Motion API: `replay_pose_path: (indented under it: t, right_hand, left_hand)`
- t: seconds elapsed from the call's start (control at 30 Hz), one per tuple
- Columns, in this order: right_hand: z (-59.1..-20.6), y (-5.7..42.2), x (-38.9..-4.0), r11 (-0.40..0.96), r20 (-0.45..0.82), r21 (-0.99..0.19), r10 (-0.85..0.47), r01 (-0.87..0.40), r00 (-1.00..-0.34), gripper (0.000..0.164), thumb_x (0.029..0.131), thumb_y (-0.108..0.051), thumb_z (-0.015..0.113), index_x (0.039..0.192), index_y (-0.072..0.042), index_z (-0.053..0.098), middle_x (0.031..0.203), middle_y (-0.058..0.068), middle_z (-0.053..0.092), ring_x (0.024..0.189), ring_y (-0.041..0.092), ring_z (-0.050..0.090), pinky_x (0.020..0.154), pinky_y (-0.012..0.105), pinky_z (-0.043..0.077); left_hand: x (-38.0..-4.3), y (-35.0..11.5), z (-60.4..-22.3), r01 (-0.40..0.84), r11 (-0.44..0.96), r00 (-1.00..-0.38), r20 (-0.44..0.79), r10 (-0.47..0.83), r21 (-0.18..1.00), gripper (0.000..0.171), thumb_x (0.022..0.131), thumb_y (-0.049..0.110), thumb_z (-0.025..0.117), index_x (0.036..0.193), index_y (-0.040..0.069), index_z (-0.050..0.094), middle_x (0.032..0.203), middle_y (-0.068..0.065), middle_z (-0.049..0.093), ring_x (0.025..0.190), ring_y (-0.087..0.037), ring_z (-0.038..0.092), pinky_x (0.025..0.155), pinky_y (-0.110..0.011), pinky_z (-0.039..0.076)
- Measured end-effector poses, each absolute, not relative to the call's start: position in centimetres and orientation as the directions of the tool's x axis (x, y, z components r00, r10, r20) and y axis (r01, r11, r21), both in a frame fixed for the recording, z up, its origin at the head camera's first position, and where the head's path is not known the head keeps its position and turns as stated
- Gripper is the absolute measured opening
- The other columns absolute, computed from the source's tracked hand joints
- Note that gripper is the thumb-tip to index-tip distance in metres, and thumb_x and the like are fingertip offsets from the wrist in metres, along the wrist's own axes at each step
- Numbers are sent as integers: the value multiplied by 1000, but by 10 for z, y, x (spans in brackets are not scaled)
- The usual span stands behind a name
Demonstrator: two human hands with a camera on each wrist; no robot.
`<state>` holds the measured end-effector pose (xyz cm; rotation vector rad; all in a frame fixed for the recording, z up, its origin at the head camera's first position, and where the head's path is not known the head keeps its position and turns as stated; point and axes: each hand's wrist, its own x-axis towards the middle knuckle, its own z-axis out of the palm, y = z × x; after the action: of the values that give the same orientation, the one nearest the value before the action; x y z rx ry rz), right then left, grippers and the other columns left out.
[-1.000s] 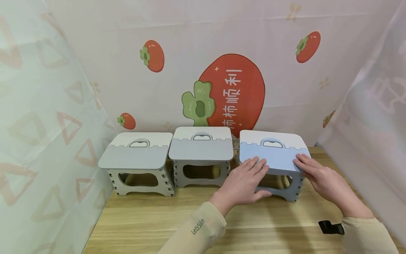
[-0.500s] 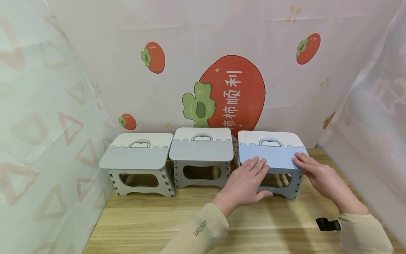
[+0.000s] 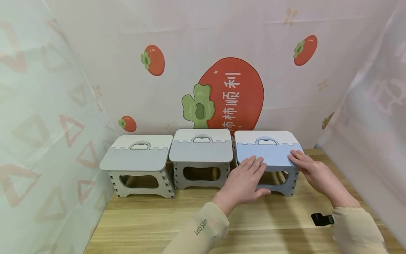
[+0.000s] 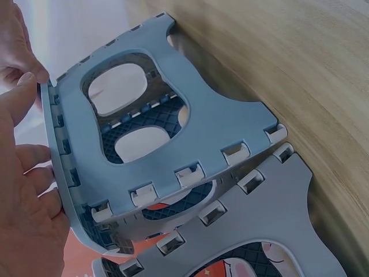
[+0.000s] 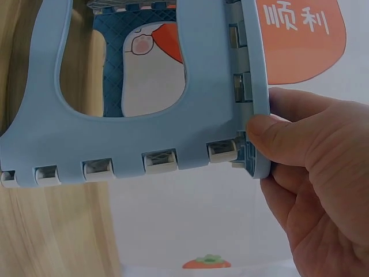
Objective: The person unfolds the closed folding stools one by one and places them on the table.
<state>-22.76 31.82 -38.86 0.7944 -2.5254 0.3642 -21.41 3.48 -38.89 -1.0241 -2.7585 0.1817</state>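
Note:
A blue-and-white folding stool [image 3: 276,153] stands upright on its legs at the right end of a row. My left hand [image 3: 242,181] rests straight fingers on the front left of its seat, thumb spread away from them. At the front right corner my right hand [image 3: 315,176] grips the seat edge; in the right wrist view the thumb [image 5: 268,135] is against the rim, with fingers on the far side. The left wrist view shows the blue side leg panel [image 4: 207,115] close against the grey stool [image 4: 259,213]. Part of the front leg is hidden behind my left hand.
A grey-and-white folding stool [image 3: 201,151] stands in the middle, and another [image 3: 136,158] at the left. All are on a wood-grain table [image 3: 152,222]. A printed cloth [image 3: 285,91] hangs behind, with cloth walls at both sides. A black strap [image 3: 321,219] sticks out from the right sleeve.
The blue stool has shifted left and slightly back, closing the gap to the middle stool. My right hand has moved left with it; the left hand has stayed nearly in place.

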Motion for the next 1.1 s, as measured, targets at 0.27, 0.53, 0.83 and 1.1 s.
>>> replay_pose_path:
  t: [0.27,0.53,0.83,1.1]
  right_hand:
    - [-388,315,-234,799,463,-147,-465,-583,-754,52,87,11,70,137,-3,65,142,23,59,125,45,59,90,62,52]
    - [-386,312,-234,813,410,-178,-452,-555,-793,48,94,8,64,141,-1,60,146,24,54,131,46,53,94,66,49]
    - [-389,310,-233,821,397,-194,-434,-536,-809,49,97,4,62,145,-1,56,150,24,51,141,41,45,96,66,47]
    - [-385,309,-226,818,268,-291,-428,-496,-863,65,103,-27,63,155,3,39,161,29,31,155,42,16,125,59,12]
  left_hand:
    - [-217,35,-391,625,760,-748,142,648,-177,84,99,73,35,163,20,27,170,1,22,157,-19,17,128,-32,14]
    - [-219,34,-390,625,765,-758,116,642,-154,85,99,73,34,164,19,25,171,1,18,158,-19,13,129,-32,11]
    - [-215,20,-391,662,741,-734,102,671,-115,82,100,71,36,164,22,24,172,3,15,159,-19,9,129,-37,8]
    - [-207,-25,-391,623,778,-763,156,627,-79,79,101,68,38,164,22,26,171,2,18,158,-27,10,129,-46,10]
